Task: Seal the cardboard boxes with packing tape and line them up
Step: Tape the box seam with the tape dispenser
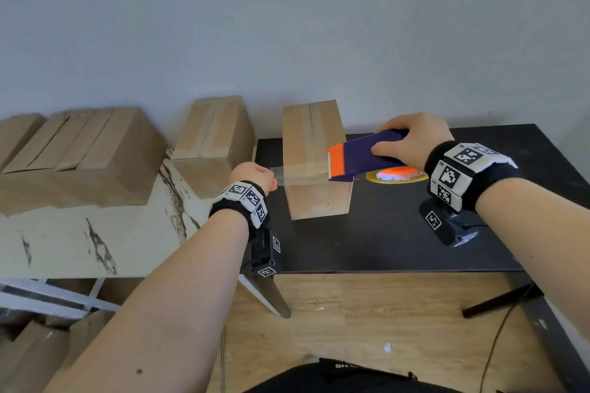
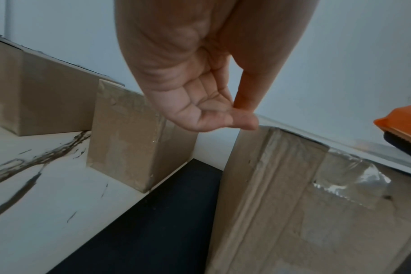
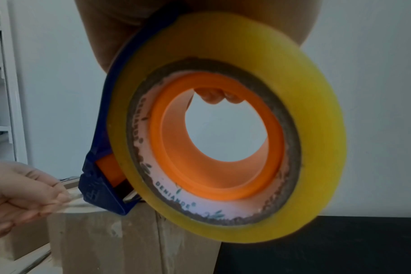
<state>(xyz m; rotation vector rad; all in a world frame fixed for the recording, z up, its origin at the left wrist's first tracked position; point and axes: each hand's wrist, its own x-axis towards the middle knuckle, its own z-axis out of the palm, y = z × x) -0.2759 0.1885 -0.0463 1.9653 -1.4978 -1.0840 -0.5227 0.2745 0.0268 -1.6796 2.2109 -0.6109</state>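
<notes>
Head view: cardboard box (image 1: 314,159) stands on the dark bench (image 1: 399,233), long axis running away from the person. Left hand (image 1: 253,176) pinches the tape strip (image 1: 295,176) stretched crosswise over the box to the tape dispenser (image 1: 364,156), which the right hand (image 1: 412,143) grips; box lies between both grips. Left wrist view: thumb and fingers (image 2: 237,120) pinched on the tape end at the box's upper edge; older tape on the box side. Right wrist view: tape roll (image 3: 225,128) above the box's right edge, fingers mostly hidden behind it.

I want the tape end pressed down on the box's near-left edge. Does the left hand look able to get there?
Probably yes. The left hand pinches the tape strip just beyond the box, level with its top; nothing lies between. The right hand grips the dispenser on the opposite side.
</notes>
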